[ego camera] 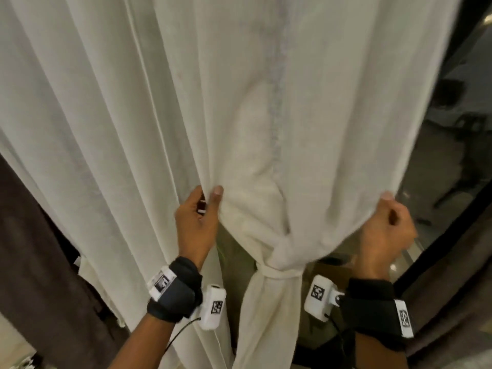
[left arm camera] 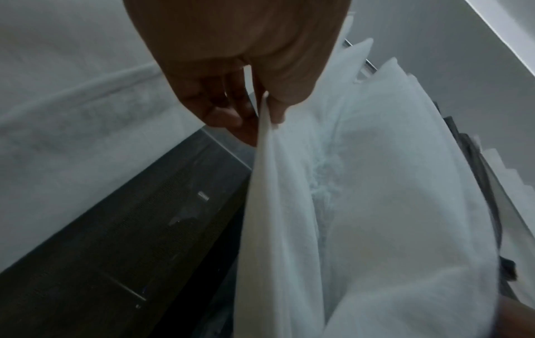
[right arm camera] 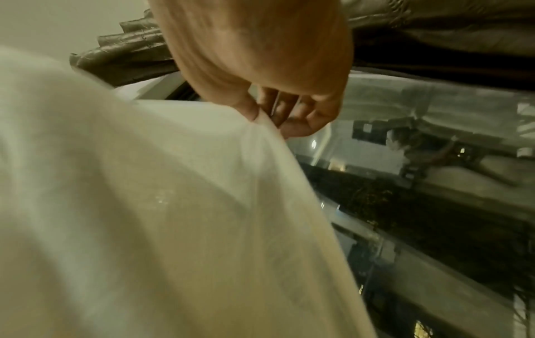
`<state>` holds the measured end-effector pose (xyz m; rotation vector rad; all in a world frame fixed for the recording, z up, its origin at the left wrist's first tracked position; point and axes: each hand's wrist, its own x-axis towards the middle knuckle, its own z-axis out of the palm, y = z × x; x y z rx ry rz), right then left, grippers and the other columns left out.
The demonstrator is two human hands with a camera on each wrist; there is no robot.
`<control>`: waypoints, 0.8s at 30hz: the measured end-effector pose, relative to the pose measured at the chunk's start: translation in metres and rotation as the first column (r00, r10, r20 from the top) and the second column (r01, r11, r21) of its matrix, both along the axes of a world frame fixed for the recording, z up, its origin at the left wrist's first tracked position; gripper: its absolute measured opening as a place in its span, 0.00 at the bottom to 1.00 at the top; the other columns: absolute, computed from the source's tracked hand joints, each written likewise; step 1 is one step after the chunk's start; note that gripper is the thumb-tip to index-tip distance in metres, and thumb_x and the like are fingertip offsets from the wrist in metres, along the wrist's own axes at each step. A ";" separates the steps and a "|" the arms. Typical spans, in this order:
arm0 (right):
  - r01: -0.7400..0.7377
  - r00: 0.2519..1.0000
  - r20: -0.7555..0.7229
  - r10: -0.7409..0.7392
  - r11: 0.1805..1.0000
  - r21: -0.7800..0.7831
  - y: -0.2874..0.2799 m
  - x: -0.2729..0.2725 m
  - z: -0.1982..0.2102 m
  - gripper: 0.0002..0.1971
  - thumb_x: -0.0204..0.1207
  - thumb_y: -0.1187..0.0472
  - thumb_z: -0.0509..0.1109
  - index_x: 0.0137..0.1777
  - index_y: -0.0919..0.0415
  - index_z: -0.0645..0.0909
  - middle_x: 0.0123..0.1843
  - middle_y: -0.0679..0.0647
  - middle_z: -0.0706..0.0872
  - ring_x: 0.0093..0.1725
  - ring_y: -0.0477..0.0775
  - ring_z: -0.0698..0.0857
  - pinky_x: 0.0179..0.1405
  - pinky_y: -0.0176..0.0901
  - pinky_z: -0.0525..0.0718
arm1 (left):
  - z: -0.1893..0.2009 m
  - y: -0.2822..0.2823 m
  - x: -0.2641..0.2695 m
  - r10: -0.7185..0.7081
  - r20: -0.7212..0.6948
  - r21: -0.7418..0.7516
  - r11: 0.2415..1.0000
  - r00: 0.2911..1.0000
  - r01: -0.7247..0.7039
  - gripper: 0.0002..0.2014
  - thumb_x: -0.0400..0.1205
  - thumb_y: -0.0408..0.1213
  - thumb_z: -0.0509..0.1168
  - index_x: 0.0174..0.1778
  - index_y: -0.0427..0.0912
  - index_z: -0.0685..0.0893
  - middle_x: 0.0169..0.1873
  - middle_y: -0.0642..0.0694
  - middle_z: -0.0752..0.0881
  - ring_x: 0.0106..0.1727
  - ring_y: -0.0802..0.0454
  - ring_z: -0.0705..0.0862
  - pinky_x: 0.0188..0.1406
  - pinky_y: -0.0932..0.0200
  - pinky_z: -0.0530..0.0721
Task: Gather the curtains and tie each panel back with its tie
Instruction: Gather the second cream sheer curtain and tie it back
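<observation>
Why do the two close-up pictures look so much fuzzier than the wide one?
Head view: fairly sharp on the curtain and tie, edges bent by the wide lens. Left wrist view: dim, bluish, smeared. Right wrist view: blurred cloth, reflections on the dark window.

The right hand (right arm camera: 260, 75) pinches the white curtain's (right arm camera: 144, 205) edge (thumb on top) before dark window glass (right arm camera: 434, 205).

Hanging at centre: curtain panel (ego camera: 279, 115), cinched low at 6 o'clock by tie (ego camera: 277, 271). Flanking it at 9 o'clock: second panel (ego camera: 80, 129); beyond that, at 8 o'clock, drape (ego camera: 32, 249). Lying behind at 3 o'clock: window glass (ego camera: 452, 155). Pinching opposite edges above tie: left hand (ego camera: 198, 222), right hand (ego camera: 386, 227).
</observation>
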<state>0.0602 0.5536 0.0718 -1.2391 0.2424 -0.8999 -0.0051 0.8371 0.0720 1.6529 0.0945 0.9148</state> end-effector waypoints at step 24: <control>-0.414 0.904 -0.111 0.413 0.781 -0.467 0.272 -0.078 -0.023 0.35 0.72 0.34 0.81 0.78 0.42 0.77 0.71 0.38 0.86 0.69 0.38 0.85 0.67 0.42 0.86 | -0.077 0.123 -0.067 -0.043 -0.143 -0.024 0.999 0.989 0.040 0.07 0.86 0.36 0.76 0.54 0.54 0.93 0.47 0.56 0.94 0.50 0.56 0.92 0.58 0.54 0.90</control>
